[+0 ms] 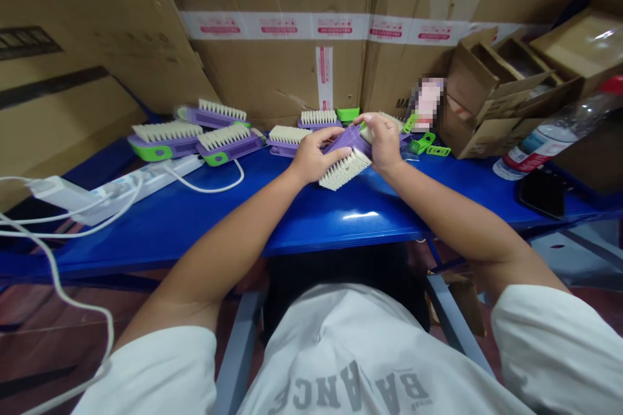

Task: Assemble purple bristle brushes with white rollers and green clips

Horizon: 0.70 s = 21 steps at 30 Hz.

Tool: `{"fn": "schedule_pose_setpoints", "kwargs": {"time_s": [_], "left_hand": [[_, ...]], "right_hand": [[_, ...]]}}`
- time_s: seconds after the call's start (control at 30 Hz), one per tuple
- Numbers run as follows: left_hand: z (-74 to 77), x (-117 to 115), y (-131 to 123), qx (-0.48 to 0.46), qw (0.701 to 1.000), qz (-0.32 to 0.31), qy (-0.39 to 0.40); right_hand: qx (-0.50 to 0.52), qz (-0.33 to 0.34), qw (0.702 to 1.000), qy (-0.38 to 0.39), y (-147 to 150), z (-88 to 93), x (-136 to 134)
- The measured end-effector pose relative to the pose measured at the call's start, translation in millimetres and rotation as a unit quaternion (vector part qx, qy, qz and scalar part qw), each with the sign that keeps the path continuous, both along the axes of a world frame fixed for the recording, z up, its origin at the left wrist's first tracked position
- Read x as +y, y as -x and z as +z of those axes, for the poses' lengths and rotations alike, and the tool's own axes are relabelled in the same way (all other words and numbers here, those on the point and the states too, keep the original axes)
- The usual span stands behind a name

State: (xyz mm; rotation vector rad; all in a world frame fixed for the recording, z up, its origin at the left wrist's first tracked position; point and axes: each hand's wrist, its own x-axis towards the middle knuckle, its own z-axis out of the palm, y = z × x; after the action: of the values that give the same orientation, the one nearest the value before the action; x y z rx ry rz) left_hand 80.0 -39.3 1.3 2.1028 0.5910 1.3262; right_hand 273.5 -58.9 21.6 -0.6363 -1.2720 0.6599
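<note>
Both my hands are on a purple scrubbing brush (346, 168) above the blue table, its pale bristles tilted down toward me. My left hand (313, 157) is closed round the side of its purple body, thumb near the bristles. At the far end, my right hand (384, 142) grips it with curled fingers, by a bit of green that is partly hidden. Similar brushes lie behind: one (289, 136) just left of my left hand, another (318, 118) beyond it. Right of my right hand are loose green plastic pieces (422, 142).
More brushes (228, 142) lie at the left, by a white power strip (117, 194) with cables. A green part (348, 114) sits at the back against cardboard boxes (272, 71). On the right are an open carton (479, 104), a bottle (540, 149) and a black phone (541, 194).
</note>
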Motion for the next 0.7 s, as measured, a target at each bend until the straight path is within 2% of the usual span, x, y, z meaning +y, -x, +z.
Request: {"fn": "schedule_pose_setpoints", "kwargs": {"time_s": [0.37,0.7], "left_hand": [[1.8,-1.1,0.2,0.010,1.000,-0.001,0.002],[2.9,-1.3,0.8,0.017,1.000,0.003,0.002]], "right_hand": [[-0.011,-0.014,1.000,-0.026,-2.9,-3.5,4.3],[-0.004,-0.015,1.000,-0.011,-2.2,-5.8,8.5]]}}
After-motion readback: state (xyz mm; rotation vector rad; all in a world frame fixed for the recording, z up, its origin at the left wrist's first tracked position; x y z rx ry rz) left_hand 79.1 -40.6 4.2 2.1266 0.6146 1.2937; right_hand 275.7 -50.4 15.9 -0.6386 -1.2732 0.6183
